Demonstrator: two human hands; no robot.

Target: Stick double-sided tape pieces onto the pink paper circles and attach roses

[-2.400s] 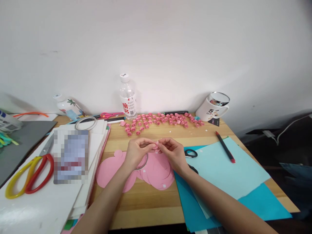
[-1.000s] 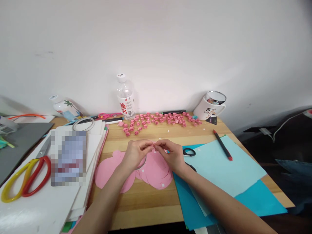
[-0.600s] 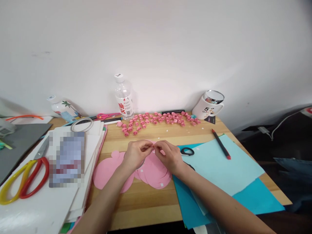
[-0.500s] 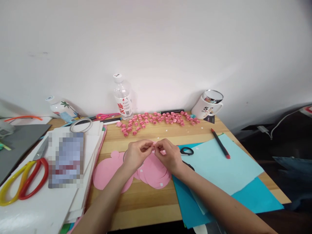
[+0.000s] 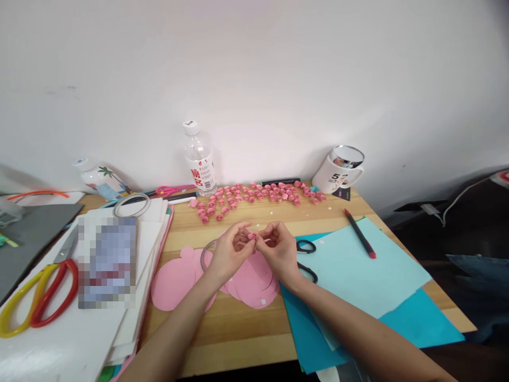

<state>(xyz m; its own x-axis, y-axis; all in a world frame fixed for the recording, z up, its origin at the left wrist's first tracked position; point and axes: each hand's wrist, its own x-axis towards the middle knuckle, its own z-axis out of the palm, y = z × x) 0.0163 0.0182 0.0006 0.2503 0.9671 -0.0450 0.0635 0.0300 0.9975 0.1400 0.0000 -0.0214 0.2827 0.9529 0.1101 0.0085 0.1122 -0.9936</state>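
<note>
Both hands meet over the middle of the table, pinching a small pink paper rosette (image 5: pixel 252 236) between their fingertips. My left hand (image 5: pixel 233 252) is closed on its left side, and my right hand (image 5: pixel 278 252) grips it from the right. Beneath them lie overlapping pink paper cutouts (image 5: pixel 254 292) with small white squares on a few. More rounded pink cutouts (image 5: pixel 173 284) are at the left, by a ring (image 5: pixel 204 254) partly hidden behind my left hand. Beyond the hands, many rolled pink rosettes (image 5: pixel 250 196) are scattered near the wall.
Blue paper sheets (image 5: pixel 421 323) at the right carry a dark marker (image 5: pixel 360 233) and black-handled scissors (image 5: pixel 308 271). A bottle (image 5: pixel 201 164) and a mug (image 5: pixel 334 172) stand by the wall. White papers (image 5: pixel 95 339) with large scissors (image 5: pixel 40 302) lie left.
My hands have shifted slightly and the fingers have spread a little, so the pink rosette now shows between them. More of the black scissors' handle and the ring is visible.
</note>
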